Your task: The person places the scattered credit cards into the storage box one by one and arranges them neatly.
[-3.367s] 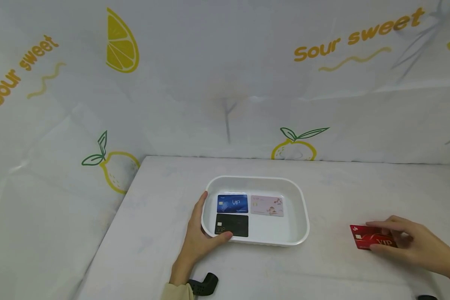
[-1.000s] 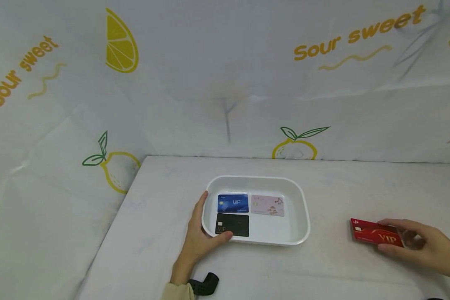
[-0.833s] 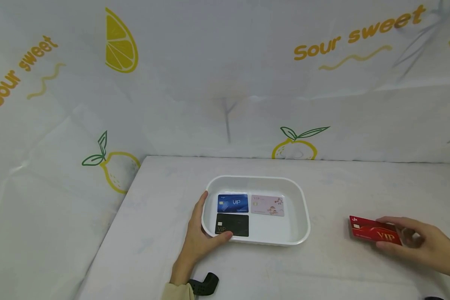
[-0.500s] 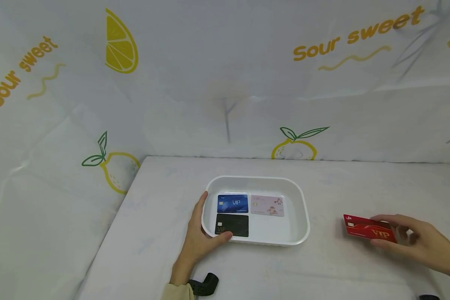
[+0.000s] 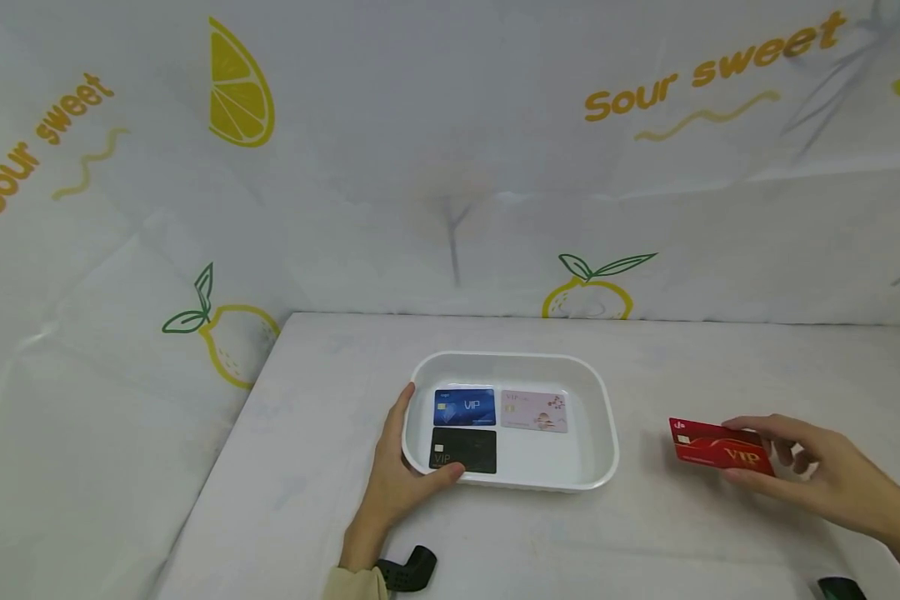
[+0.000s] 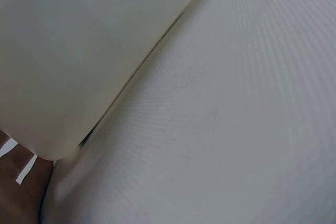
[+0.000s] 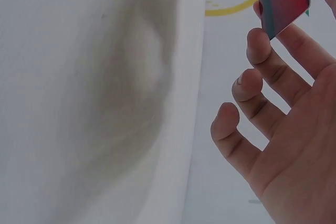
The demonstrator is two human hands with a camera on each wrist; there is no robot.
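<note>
My right hand (image 5: 825,475) pinches a red VIP card (image 5: 708,446) by its right end, thumb on the near edge, raised over the table to the right of a white plastic tray (image 5: 596,433). In the right wrist view the back of the red card (image 7: 286,1) has a dark stripe, and the other fingers curl loosely below it. My left hand (image 5: 397,483) grips the tray's left end, with the thumb over the front rim. Inside the tray lie a blue VIP card (image 5: 465,407), a pink VIP card (image 5: 534,412) and a black VIP card (image 5: 462,451).
A white cloth (image 5: 330,400) covers the table. Behind it hangs a white sheet (image 5: 390,125) printed with lemons and "Sour sweet". Black wrist devices (image 5: 410,569) show near the bottom edge.
My right hand has picked the red card up off the table and moved it left and upward, closer to the tray. The left hand and tray have stayed in place.
</note>
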